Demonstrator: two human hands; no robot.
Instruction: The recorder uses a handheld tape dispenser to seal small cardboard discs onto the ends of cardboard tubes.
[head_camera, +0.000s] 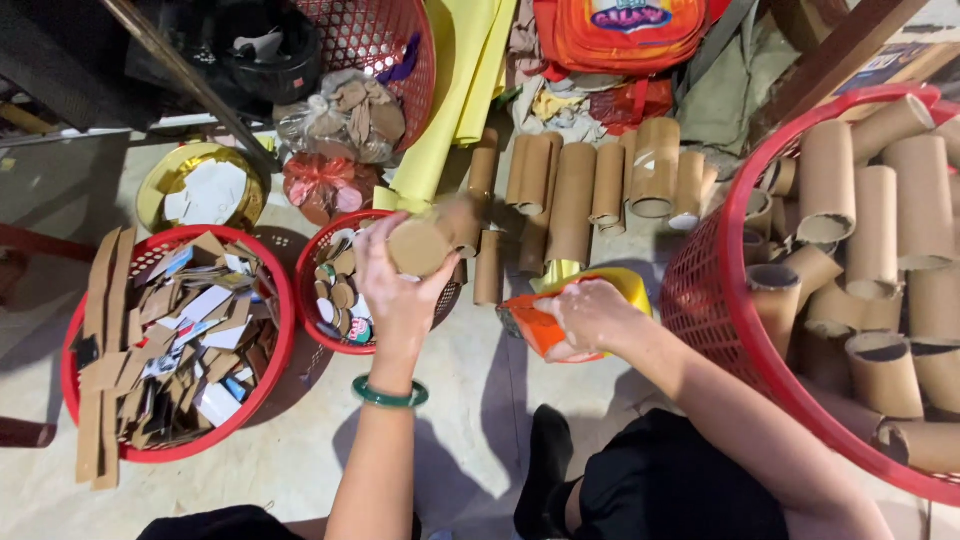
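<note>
My left hand (400, 285) wraps its fingers round a light, stiff, crushable tube (435, 238), while the right hand (590, 318) pinches an orange-yellow pack (560, 310).

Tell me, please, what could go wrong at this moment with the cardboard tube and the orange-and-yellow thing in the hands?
1. The left hand holds the cardboard tube in the air with a round disc on its end; the disc may slip off if the grip loosens.
2. The right hand presses the orange-and-yellow container against the floor; it could tip or leak.
3. The row of loose tubes lies close by; an elbow could roll them.
</note>
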